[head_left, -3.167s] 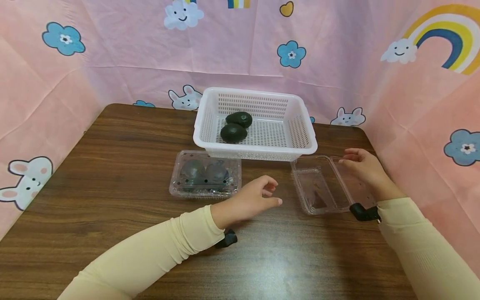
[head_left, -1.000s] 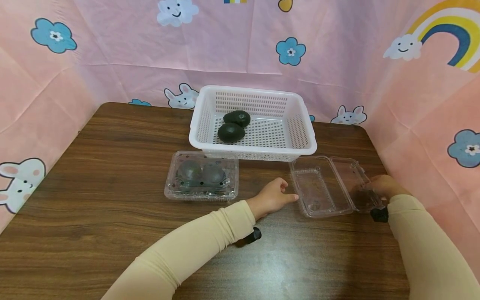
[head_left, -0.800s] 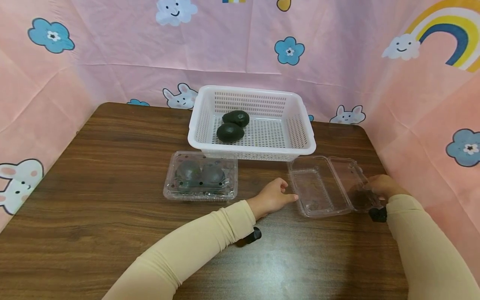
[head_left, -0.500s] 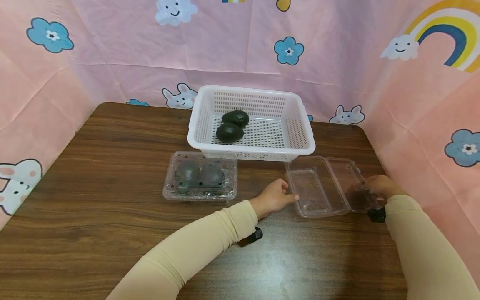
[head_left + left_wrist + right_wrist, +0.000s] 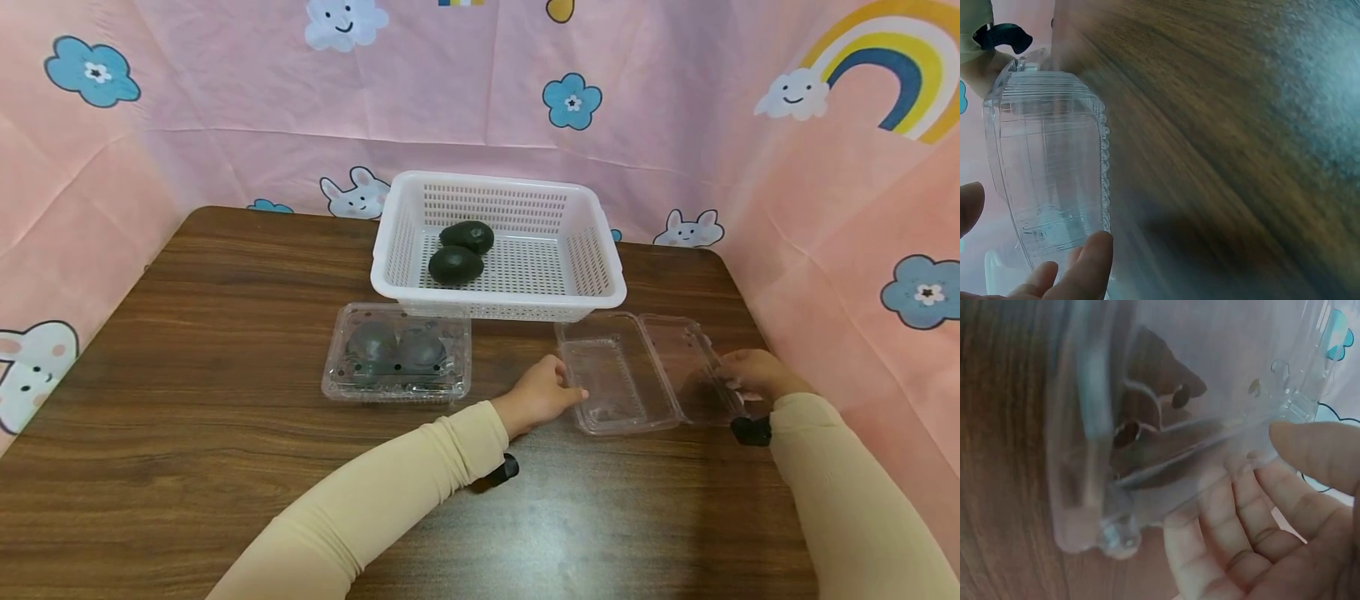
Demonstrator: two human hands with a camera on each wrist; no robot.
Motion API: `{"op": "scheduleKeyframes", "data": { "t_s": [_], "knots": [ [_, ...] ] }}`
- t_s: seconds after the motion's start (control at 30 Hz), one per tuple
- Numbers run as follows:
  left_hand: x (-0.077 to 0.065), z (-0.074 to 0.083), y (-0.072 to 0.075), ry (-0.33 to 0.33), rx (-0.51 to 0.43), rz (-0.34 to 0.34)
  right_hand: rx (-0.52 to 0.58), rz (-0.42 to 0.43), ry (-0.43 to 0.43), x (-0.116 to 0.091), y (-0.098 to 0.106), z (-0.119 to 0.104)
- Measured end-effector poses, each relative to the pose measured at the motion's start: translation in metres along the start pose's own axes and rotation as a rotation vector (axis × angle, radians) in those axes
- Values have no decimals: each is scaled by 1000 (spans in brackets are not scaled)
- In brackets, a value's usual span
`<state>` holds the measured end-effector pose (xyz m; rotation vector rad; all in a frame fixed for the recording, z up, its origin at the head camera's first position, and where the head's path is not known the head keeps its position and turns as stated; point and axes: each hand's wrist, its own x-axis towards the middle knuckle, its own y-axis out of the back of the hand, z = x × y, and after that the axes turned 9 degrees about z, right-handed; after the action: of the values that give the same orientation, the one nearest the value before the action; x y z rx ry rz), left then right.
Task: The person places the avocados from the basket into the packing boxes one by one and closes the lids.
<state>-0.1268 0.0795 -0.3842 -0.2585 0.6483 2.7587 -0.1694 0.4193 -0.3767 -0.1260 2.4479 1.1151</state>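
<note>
Where the far half of the room meets my eyes, pale pink and lilac cloth [image 5: 420,96] printed with clouds, rabbits, rainbows and blue flowers hangs behind and along both sides of a dark brown wood-grain table [image 5: 202,358], which carries a patch of glare close to me. Toward its back edge stands a white rectangular plastic basket [image 5: 498,296] with slotted walls. In front of that, on my right, a hinged see-through plastic box [image 5: 611,383] lies unfolded, its deep half on the wood and its see-through plastic lid [image 5: 675,354] spread to the right, outer edge raised. At the basket's front left sits a closed see-through plastic box [image 5: 339,375]. My right hand [image 5: 753,372] holds the lid's outer edge, fingers curled behind it, thumb on the other side. My left hand [image 5: 536,393] is beside the unfolded box's left edge, thumb and fingers apart; I cannot tell whether they touch it. Two dark green oval avocados [image 5: 456,265] lie side by side in the basket, and two dark rounded fruits [image 5: 372,342] show through the closed box.
</note>
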Motion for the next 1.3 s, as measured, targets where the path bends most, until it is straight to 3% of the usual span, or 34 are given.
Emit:
{"op": "scheduleKeyframes", "data": {
  "t_s": [0.37, 0.73, 0.9, 1.2, 1.3],
  "knots": [
    [-1, -2, 6, -14, 55, 42, 89, -72, 35, -8, -1, 8],
    [-4, -7, 13, 4, 8, 57, 190, -163, 84, -17, 2, 12],
    [-5, -9, 16, 18, -1, 45, 208, -167, 130, -21, 5, 16],
    [-4, -14, 18, 27, -33, 30, 375, -196, 189, -24, 11, 23],
    [-4, -15, 20, 27, -31, 30, 383, -203, 193, -25, 14, 21]
  ]
}}
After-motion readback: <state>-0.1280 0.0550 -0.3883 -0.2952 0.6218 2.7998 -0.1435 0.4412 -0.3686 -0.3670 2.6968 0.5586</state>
